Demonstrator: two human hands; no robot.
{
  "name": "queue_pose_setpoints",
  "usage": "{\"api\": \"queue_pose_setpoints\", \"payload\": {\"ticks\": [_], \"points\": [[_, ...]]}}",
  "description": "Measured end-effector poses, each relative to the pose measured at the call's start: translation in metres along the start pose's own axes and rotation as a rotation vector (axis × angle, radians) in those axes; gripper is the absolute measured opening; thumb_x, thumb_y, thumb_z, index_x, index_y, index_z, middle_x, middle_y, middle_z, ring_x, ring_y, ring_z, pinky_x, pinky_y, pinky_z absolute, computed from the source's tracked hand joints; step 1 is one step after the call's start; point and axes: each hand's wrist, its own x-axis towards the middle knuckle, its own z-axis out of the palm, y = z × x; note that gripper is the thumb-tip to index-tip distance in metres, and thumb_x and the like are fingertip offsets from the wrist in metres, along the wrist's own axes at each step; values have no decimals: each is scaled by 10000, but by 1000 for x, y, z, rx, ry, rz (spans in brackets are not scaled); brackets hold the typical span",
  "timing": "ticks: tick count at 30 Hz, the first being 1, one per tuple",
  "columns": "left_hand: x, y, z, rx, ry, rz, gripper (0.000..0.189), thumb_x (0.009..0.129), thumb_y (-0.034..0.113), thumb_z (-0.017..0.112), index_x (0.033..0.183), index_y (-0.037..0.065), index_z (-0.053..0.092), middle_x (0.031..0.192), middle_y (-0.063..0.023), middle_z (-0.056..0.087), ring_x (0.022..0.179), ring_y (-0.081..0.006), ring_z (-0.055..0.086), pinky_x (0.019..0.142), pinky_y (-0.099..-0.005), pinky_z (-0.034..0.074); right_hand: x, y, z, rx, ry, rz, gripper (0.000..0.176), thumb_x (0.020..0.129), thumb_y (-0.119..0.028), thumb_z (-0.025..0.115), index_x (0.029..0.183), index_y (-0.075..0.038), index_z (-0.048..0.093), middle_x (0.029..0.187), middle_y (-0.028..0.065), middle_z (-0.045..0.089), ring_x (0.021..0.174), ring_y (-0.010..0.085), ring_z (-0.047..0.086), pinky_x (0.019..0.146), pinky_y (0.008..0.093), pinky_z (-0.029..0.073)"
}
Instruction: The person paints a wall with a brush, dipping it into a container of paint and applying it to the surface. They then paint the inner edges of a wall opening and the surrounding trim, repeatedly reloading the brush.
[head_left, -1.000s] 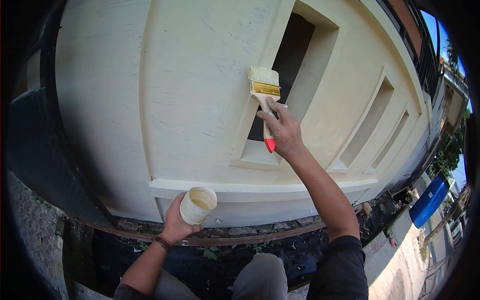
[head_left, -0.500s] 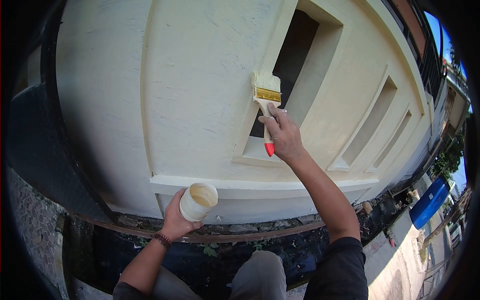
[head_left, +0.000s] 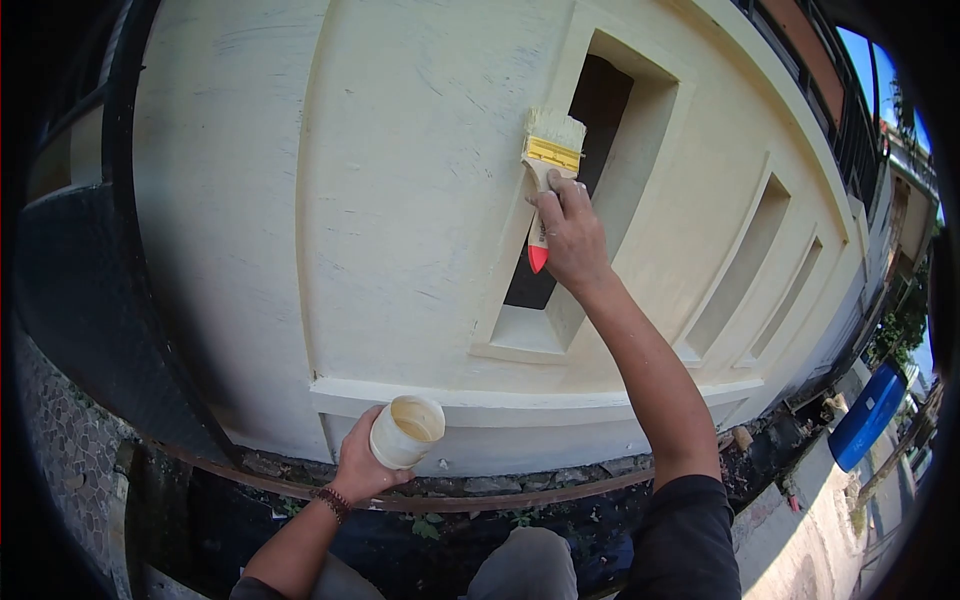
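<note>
In my right hand is a flat paintbrush with a gold ferrule and a red-tipped handle, bristles pointing up. Cream paint coats the bristles, which overlap the left frame edge of a tall window opening in the cream wall. My left hand wraps round a white plastic paint cup held low before the wall's ledge. The cup tilts slightly, and pale paint shows on its inner side. Scratch-like dark marks run across the wall left of the opening.
Below the wall runs a dark ditch with small plants and a stone edge. A black gate panel stands at the left. Two narrower openings lie farther right, and a blue barrel stands beyond them.
My right hand and the brush have moved up along the opening's left edge in the view. The view has tilted up slightly; my left hand still holds the cup.
</note>
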Motion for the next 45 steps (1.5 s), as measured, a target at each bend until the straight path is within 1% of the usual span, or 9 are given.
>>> {"api": "queue_pose_setpoints", "payload": {"ticks": [6,13,16,24,29,32,36,41,45], "points": [[-1,2,1,-23,-17,-27,1001,488,149,949,1348,27,449,1238,-145,614,1168,-279,608,1018,-376,478,-118,-88,-10,259,-254,55,277,806,-66,632,1082,-85,618,1236,255,545,952,384,609,781,407,557],[1,-2,8,-45,-60,-21,1003,489,128,942,1356,30,446,1264,-137,602,1186,-270,596,1025,-374,474,-5,-26,-24,138,80,121,302,793,-30,645,1086,-77,587,1159,191,526,1024,365,562,783,408,546],[2,-3,9,-65,-45,-9,1001,490,121,939,1357,29,447,1264,-140,604,1183,-268,600,1027,-374,474,-4,-18,-5,117,-1,115,295,791,-38,649,1078,-68,584,1160,191,529,1023,356,563,772,401,551],[0,2,3,-42,-39,-30,1007,489,121,943,1357,29,440,1234,-137,630,1166,-261,614,1022,-375,480,-125,-89,-22,312,-270,77,213,813,-71,645,1024,-80,617,1170,219,552,957,365,603,753,401,560],[2,-4,6,-33,-34,-25,998,492,115,943,1350,32,442,1235,-136,632,1160,-257,618,1018,-376,481,-49,-51,-26,217,6,184,316,770,-25,673,1071,-82,595,1134,184,513,1012,350,581,744,402,558],[4,0,8,-58,-22,-13,989,495,109,942,1346,32,443,1234,-135,634,1156,-259,620,1015,-374,482,-23,-37,-16,161,-50,159,310,763,-33,680,1056,-67,586,1141,178,521,995,353,578,733,402,559],[3,4,7,-73,5,1,990,498,102,941,1349,31,439,1231,-134,637,1155,-261,621,1015,-376,480,-80,-63,2,195,-180,103,249,786,-44,652,1027,-63,593,1168,197,554,1001,341,579,730,396,565],[4,8,5,-47,34,-18,990,498,96,940,1348,33,437,1229,-138,637,1153,-262,622,1013,-375,481,-135,-95,-25,318,-324,57,236,802,-45,642,1033,-73,605,1171,196,549,984,343,595,710,374,571],[5,4,9,-60,31,7,1003,497,93,941,1357,38,428,1231,-139,634,1159,-259,617,1014,-374,481,-70,-55,-33,213,-69,125,262,803,-35,652,1056,-77,600,1175,186,524,969,348,596,729,389,565]]}}
